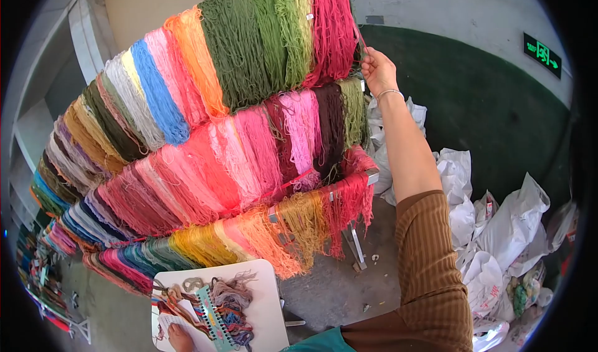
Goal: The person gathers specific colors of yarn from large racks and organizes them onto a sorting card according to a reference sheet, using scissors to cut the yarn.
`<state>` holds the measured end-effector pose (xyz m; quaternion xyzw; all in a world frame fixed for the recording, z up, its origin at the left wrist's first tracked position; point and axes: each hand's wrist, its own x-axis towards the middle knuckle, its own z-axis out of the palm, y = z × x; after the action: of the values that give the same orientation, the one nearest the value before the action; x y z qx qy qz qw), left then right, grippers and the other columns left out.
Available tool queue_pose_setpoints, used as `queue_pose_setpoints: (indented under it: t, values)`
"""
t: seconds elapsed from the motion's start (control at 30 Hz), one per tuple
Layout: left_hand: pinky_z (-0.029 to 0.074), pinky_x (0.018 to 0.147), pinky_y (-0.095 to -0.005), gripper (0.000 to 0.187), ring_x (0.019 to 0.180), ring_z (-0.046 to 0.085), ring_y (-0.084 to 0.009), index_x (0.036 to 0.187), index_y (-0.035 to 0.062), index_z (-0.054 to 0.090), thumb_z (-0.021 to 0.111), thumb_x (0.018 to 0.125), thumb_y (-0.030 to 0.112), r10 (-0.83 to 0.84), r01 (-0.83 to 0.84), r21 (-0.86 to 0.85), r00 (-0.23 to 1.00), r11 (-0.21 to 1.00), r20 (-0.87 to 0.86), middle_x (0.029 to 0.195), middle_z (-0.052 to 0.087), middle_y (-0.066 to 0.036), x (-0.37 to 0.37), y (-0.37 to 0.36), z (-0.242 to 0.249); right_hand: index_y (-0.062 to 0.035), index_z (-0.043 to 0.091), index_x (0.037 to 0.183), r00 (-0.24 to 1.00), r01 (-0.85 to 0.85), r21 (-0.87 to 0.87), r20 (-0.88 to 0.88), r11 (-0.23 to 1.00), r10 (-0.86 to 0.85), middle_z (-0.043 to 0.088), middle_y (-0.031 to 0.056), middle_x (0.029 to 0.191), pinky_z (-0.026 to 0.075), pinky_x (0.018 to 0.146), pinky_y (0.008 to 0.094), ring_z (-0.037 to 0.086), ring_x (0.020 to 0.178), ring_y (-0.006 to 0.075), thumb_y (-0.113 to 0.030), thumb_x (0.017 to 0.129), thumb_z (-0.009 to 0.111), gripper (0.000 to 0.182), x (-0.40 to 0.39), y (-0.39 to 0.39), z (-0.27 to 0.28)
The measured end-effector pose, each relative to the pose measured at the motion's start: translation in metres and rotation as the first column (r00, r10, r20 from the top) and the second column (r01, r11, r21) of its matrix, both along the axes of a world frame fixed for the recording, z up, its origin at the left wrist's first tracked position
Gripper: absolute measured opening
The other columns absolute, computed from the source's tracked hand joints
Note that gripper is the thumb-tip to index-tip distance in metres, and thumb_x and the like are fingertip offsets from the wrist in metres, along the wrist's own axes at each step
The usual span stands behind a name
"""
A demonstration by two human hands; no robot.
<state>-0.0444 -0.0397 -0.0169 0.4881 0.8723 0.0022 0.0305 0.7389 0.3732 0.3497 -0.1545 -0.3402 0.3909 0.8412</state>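
Observation:
My right hand (pixel 379 71), with a bracelet at the wrist, is raised at the right end of the top row of yarn. Its fingertips pinch a thin dark reddish strand of yarn (pixel 360 39) beside the crimson skein (pixel 330 28). Low in the view, my left hand (pixel 179 338) rests at the near side of a white board (pixel 265 314), partly cut off by the frame; its fingers are mostly hidden. On the board lie a spiral-edged teal card (pixel 213 314), a pale paper sheet (pixel 188 311) and a tangle of mixed threads (pixel 233 296).
A tiered rack carries rows of skeins, among them dark green (pixel 230 47), blue (pixel 159 93) and yellow (pixel 199 243). Its metal leg (pixel 355 249) stands on the grey floor (pixel 330 296). White plastic bags (pixel 511 227) pile along the green-and-grey wall (pixel 448 71), under an exit sign (pixel 542 54).

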Motion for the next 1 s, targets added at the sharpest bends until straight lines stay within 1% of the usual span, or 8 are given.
queue_pose_setpoints:
  t: [0.4, 0.77, 0.8, 0.83, 0.9, 0.93, 0.97, 1.0]
  values:
    - [0.034, 0.113, -0.0502, 0.055, 0.132, 0.046, -0.0440, 0.140, -0.0038, 0.046, 0.034, 0.103, 0.035, -0.026, 0.025, 0.058, 1.000, 0.998, 0.017, 0.140, 0.051, -0.029, -0.001, -0.002, -0.004, -0.0041, 0.066, 0.091, 0.954, 0.218, -0.169, 0.244, 0.961, -0.173, 0.048, -0.0050, 0.062, 0.024, 0.040, 0.0225, 0.036, 0.045, 0.0040, -0.012, 0.092, 0.066, 0.008, 0.003, -0.018, -0.077]
    - [0.034, 0.113, -0.0506, 0.056, 0.132, 0.045, -0.0449, 0.140, -0.0051, 0.046, 0.034, 0.103, 0.035, -0.055, 0.052, 0.096, 0.998, 0.994, 0.026, 0.141, 0.050, -0.029, -0.002, -0.008, -0.006, -0.0087, 0.065, 0.079, 0.849, 0.490, -0.632, 0.502, 0.600, -0.164, 0.053, 0.0000, 0.059, 0.038, 0.044, 0.0327, 0.048, 0.048, 0.0118, -0.018, 0.089, 0.065, 0.014, 0.064, -0.154, -0.371]
    - [0.037, 0.111, -0.0503, 0.054, 0.129, 0.048, -0.0448, 0.137, -0.0053, 0.049, 0.037, 0.102, 0.034, -0.077, 0.079, 0.131, 0.997, 0.988, -0.027, 0.137, 0.052, -0.029, -0.003, -0.008, -0.010, -0.0070, 0.066, 0.078, 0.390, 0.846, -0.248, 0.892, 0.472, -0.229, 0.057, 0.0061, 0.059, 0.045, 0.051, 0.0395, 0.054, 0.051, 0.0216, -0.013, 0.087, 0.061, 0.011, 0.101, -0.161, -0.474]
    - [0.039, 0.108, -0.0500, 0.052, 0.125, 0.051, -0.0448, 0.135, -0.0054, 0.052, 0.041, 0.101, 0.032, -0.097, 0.109, 0.163, 0.992, 0.981, -0.079, 0.134, 0.055, -0.030, -0.006, -0.009, -0.015, -0.0063, 0.067, 0.081, 0.338, 0.866, -0.302, 0.941, 0.399, -0.021, 0.064, 0.0128, 0.070, 0.049, 0.061, 0.0438, 0.060, 0.061, 0.0306, -0.011, 0.082, 0.059, 0.009, 0.104, -0.206, -0.515]
    - [0.044, 0.098, -0.0517, 0.034, 0.114, 0.054, -0.0452, 0.120, -0.0026, 0.052, 0.046, 0.096, 0.020, -0.110, 0.149, 0.280, 0.982, 0.948, -0.152, 0.122, 0.057, -0.027, -0.016, -0.001, -0.034, -0.0082, 0.072, 0.094, -0.241, 0.941, 0.068, 0.822, 0.332, 0.515, 0.073, 0.0139, 0.094, 0.054, 0.071, 0.0426, 0.071, 0.085, 0.0288, -0.018, 0.086, 0.060, 0.018, 0.120, -0.307, -0.618]
    - [0.048, 0.087, -0.0535, 0.016, 0.103, 0.057, -0.0455, 0.105, 0.0001, 0.052, 0.051, 0.091, 0.009, -0.108, 0.193, 0.394, 0.968, 0.899, -0.229, 0.110, 0.058, -0.024, -0.024, 0.001, -0.044, -0.0106, 0.074, 0.100, 0.407, 0.910, -0.411, 0.852, -0.060, 0.329, 0.074, 0.0115, 0.100, 0.055, 0.074, 0.0410, 0.072, 0.090, 0.0261, -0.022, 0.090, 0.060, 0.020, 0.097, -0.364, -0.650]
    - [0.046, 0.093, -0.0541, 0.024, 0.110, 0.055, -0.0448, 0.110, -0.0010, 0.054, 0.052, 0.089, 0.009, -0.089, 0.139, 0.354, 0.984, 0.925, -0.154, 0.118, 0.057, -0.025, -0.032, 0.001, -0.049, -0.0088, 0.072, 0.112, -0.006, 0.983, -0.170, 0.366, 0.073, 0.931, 0.068, 0.0215, 0.116, 0.055, 0.082, 0.0431, 0.069, 0.099, 0.0335, -0.020, 0.093, 0.062, 0.025, 0.073, -0.419, -0.630]
    - [0.043, 0.098, -0.0548, 0.031, 0.117, 0.053, -0.0442, 0.115, -0.0021, 0.056, 0.054, 0.086, 0.009, -0.058, 0.079, 0.304, 0.995, 0.949, -0.079, 0.126, 0.055, -0.025, -0.038, 0.000, -0.052, -0.0088, 0.072, 0.112, -0.015, 0.983, -0.167, 0.344, 0.077, 0.939, 0.068, 0.0215, 0.116, 0.055, 0.082, 0.0431, 0.069, 0.099, 0.0335, -0.020, 0.093, 0.062, 0.025, 0.078, -0.474, -0.672]
